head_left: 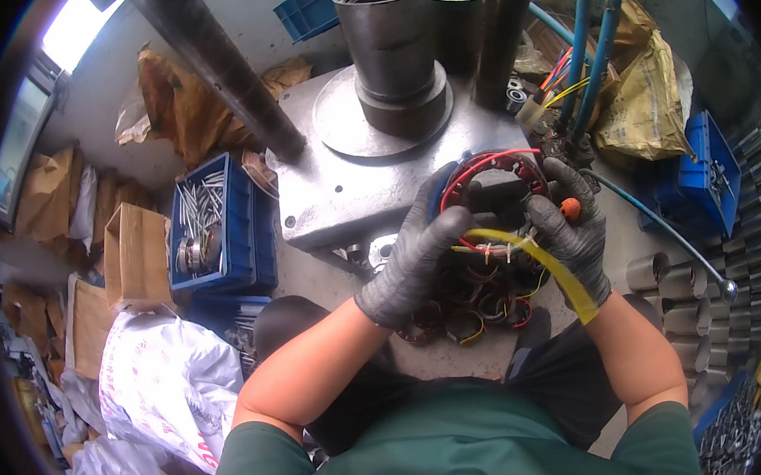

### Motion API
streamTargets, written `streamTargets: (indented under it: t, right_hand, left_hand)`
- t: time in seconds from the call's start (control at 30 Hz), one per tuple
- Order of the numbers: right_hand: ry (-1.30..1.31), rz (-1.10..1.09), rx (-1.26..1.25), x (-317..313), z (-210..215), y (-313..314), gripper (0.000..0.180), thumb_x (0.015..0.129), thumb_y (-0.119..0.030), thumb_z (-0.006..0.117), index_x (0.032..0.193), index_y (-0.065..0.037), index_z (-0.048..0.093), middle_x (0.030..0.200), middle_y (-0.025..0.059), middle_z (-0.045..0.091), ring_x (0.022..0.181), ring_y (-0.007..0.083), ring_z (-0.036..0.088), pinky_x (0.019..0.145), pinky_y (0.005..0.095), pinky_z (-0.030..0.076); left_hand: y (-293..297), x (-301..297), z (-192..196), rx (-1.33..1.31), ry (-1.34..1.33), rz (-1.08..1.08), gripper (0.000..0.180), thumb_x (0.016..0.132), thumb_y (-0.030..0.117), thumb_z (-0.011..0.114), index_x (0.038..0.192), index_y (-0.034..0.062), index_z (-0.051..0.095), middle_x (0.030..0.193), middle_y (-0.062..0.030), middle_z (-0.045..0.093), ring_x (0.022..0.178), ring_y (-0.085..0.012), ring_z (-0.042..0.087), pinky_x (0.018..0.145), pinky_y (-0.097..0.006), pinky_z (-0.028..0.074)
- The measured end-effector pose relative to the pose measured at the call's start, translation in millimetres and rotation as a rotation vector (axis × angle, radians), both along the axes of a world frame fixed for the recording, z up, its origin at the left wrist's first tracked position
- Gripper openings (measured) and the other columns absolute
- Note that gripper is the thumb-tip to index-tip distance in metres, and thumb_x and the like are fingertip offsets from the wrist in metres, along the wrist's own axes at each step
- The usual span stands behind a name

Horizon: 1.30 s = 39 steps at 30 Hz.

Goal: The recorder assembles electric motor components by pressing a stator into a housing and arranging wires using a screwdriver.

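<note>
This is a crowded workshop with a grey floor and lots of boxes and bags all around. The biggest thing is a heavy metal press point(375, 163) with a flat silver plate and a thick dark steel tube point(389, 38) standing up on it. To the left sits a blue crate point(221, 227) full of shiny metal rods. Next to that is an open cardboard box point(135, 255), and below it lie white plastic bags point(156, 377). On the right stand rows of short grey metal tubes point(712, 303), and blue hoses point(592, 42) hang down behind the press.

The person wears a green shirt and dark gloves. Both hands hold one round motor coil ring point(491, 181) up against the front edge of the press plate. The ring has red and yellow wires on it. The left hand point(417, 253) wraps around the ring's left side, fingers closed on it. The right hand point(569, 224) grips the right side, fingers curled tight, and something small and orange shows by its thumb. A yellow sleeve point(550, 265) on the wires hangs down between the hands.

On the floor under the hands lies a pile of coil rings point(474, 306) of the same kind. I cannot tell if those are finished or waiting. The one in the hands looks like it is being worked on right now and is not on the press yet.
</note>
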State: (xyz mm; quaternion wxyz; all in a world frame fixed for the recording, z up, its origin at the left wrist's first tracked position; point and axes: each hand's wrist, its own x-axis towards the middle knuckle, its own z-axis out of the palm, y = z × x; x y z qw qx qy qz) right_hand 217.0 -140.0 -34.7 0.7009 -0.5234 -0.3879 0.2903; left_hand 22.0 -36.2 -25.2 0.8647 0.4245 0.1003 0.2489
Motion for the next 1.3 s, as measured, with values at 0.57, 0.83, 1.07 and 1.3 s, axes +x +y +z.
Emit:
streamTargets:
  t: [0.57,0.83,1.07,1.3]
  right_hand:
    - [0.201,0.120,-0.162,0.0,-7.2,10.3,0.046,0.093,-0.007,0.072,0.136,-0.001,0.058,0.119,0.0116,0.068,0.106,0.0185,0.067,0.096,0.0321,0.055]
    - [0.523,0.132,-0.252,-5.7,-7.8,10.1,0.033,0.101,-0.017,0.066,0.130,-0.004,0.060,0.098,0.0030,0.067,0.086,0.0117,0.067,0.079,0.0272,0.059]
    - [0.146,0.321,-0.295,-9.5,7.7,12.8,0.049,0.094,-0.015,0.072,0.138,0.000,0.058,0.113,0.0069,0.069,0.094,0.0101,0.064,0.080,0.0260,0.055]
    - [-0.015,0.166,-0.102,26.7,48.7,0.9,0.041,0.100,-0.029,0.061,0.125,0.003,0.063,0.109,0.0190,0.074,0.063,0.0172,0.065,0.053,0.0293,0.053]
  left_hand:
    - [10.7,-6.5,-1.8,-0.185,0.157,0.253,0.056,0.106,0.045,0.054,0.143,0.0028,0.053,0.123,-0.0113,0.066,0.115,-0.0213,0.066,0.093,-0.037,0.059]
    - [-1.1,-3.1,-10.7,-0.225,-0.066,0.164,0.069,0.099,0.046,0.065,0.147,-0.0004,0.046,0.127,-0.0123,0.063,0.115,-0.0184,0.062,0.100,-0.035,0.053]
    - [3.4,9.0,-12.7,0.065,0.125,0.571,0.045,0.099,0.023,0.065,0.136,0.0004,0.053,0.121,-0.0121,0.066,0.107,-0.0186,0.068,0.090,-0.032,0.057]
    - [17.9,-13.5,5.3,0.001,0.341,0.547,0.024,0.098,0.019,0.063,0.112,0.0001,0.070,0.090,-0.0074,0.071,0.076,-0.0114,0.066,0.066,-0.025,0.056]
